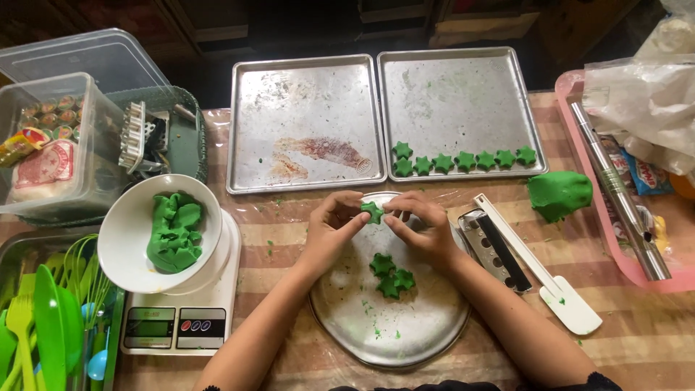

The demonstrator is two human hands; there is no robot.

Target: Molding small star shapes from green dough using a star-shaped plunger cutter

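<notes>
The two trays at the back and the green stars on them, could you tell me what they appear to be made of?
The trays look like bare metal, probably aluminium: dull grey, scratched, with a rolled rim and brown stains on the left one. The stars seem to be soft green dough: matte, with rounded, slightly uneven points, matching the lump nearby.

Two bare forearms, ringless hands (pixel 376 224), a dark lace-edged sleeve hem near the right elbow

The left tray (pixel 304 116) lay bare, open to a hand. Stars (pixel 463 160) filled the right tray's (pixel 456 94) front edge; a scale (pixel 181 318) and grater (pixel 496 250) flanked the round plate (pixel 405 326).
</notes>
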